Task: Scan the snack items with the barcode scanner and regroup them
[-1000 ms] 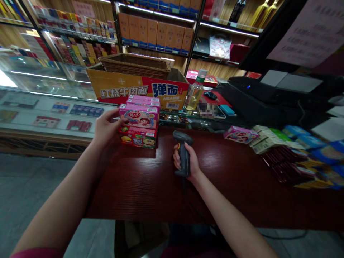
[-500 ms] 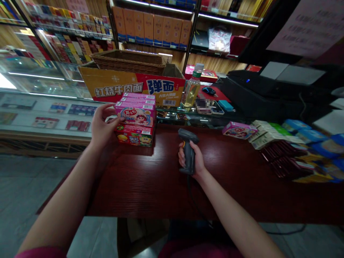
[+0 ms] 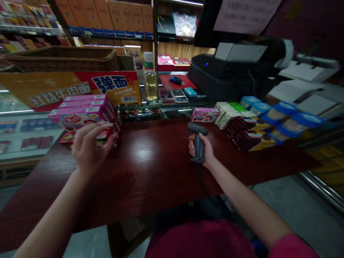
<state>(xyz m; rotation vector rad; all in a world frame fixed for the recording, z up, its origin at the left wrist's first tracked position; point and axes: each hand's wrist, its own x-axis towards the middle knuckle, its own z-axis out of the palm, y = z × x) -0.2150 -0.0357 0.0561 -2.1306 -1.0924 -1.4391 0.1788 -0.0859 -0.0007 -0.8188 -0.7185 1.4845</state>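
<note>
My right hand (image 3: 205, 148) is wrapped round the grip of a dark grey barcode scanner (image 3: 198, 141), its cable trailing down toward the counter's near edge. At the left, my left hand (image 3: 90, 145) hovers in front of the stacked boxes with its fingers apart and nothing held. Pink snack boxes (image 3: 77, 116) rest on top of red boxes (image 3: 67, 138), which the hand partly hides. A single pink box (image 3: 204, 114) lies apart on the counter, ahead of the scanner and slightly to its right.
Behind the pink stack stands a printed carton (image 3: 88, 87) with a wicker basket (image 3: 61, 59) on it. A bottle of yellow liquid (image 3: 151, 80) is beside it. White-green boxes (image 3: 225, 113), dark red packets (image 3: 239, 132) and blue-lidded tubs (image 3: 290, 118) crowd the right of the dark wooden counter (image 3: 150, 168).
My left hand has let go of the pink boxes and drawn back toward me. The view has swung right. The scanner is still in my right hand.
</note>
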